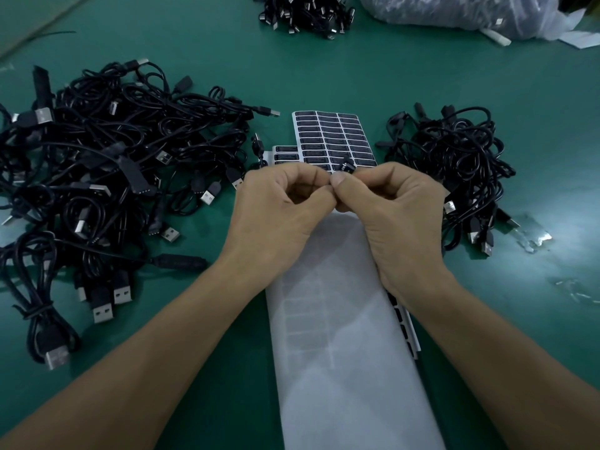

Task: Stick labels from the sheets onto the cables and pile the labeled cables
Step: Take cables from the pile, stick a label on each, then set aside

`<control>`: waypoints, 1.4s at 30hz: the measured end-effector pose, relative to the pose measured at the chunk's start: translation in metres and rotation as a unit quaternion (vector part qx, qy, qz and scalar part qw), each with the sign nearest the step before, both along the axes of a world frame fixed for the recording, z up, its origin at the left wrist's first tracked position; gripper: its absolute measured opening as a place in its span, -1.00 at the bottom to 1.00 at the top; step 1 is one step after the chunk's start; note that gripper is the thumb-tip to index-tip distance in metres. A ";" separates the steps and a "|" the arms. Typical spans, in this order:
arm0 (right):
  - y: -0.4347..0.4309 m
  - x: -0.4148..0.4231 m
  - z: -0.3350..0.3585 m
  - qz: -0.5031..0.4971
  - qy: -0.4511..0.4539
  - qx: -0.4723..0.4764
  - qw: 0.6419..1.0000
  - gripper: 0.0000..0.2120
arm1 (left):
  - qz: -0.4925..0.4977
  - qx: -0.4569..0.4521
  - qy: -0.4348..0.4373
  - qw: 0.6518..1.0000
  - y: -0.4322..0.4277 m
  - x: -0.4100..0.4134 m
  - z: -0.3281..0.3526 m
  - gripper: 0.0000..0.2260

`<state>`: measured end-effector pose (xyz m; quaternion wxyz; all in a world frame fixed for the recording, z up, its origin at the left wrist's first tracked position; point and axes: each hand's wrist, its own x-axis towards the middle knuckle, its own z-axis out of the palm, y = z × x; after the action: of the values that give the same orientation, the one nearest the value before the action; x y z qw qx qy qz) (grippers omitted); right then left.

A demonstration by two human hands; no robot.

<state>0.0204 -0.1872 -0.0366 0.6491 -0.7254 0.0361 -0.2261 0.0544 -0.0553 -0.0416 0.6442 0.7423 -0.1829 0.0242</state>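
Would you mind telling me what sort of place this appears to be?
Probably a small factory or packing bench: large piles of identical black USB cables lie on a green work surface beside sheets of black labels.

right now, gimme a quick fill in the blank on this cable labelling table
The bigger cable pile lies on the person's ____ side.
The label sheet lies ____ that pile and the smaller cable pile.
The right hand pinches a small ____ label.
Between the forearms lies a ____ backing sheet.
Missing: left, between, black, white.
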 end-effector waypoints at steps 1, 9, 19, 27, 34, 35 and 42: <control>0.000 0.000 0.000 -0.002 -0.003 0.010 1.000 -0.87 | 0.001 -0.001 0.000 1.000 0.000 0.000 0.000 -0.80; -0.002 0.002 -0.001 0.011 -0.017 0.087 0.996 -0.72 | 0.003 -0.010 0.003 1.000 0.000 0.001 0.000 -0.83; -0.004 0.003 0.001 0.048 -0.034 0.020 0.998 -0.64 | -0.009 -0.028 -0.002 1.000 -0.001 -0.003 0.000 -0.82; -0.004 0.003 0.001 0.051 -0.023 0.015 0.998 -0.95 | -0.004 0.003 -0.026 1.000 -0.001 -0.004 -0.002 -0.90; -0.004 0.003 0.002 0.049 -0.012 0.037 0.998 -0.86 | -0.006 0.028 -0.046 0.999 0.000 -0.005 -0.004 -0.94; -0.005 0.003 0.001 0.050 -0.009 0.042 0.998 -0.83 | -0.004 0.034 -0.048 0.998 0.001 -0.004 -0.004 -0.92; -0.010 0.006 0.002 0.062 -0.022 0.071 0.995 -0.76 | 0.005 0.022 -0.029 0.999 0.002 -0.001 -0.004 -0.93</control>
<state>0.0260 -0.1968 -0.0342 0.7120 -0.6735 -0.0073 -0.1985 0.0535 -0.0532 -0.0454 0.6222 0.7560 -0.1981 0.0451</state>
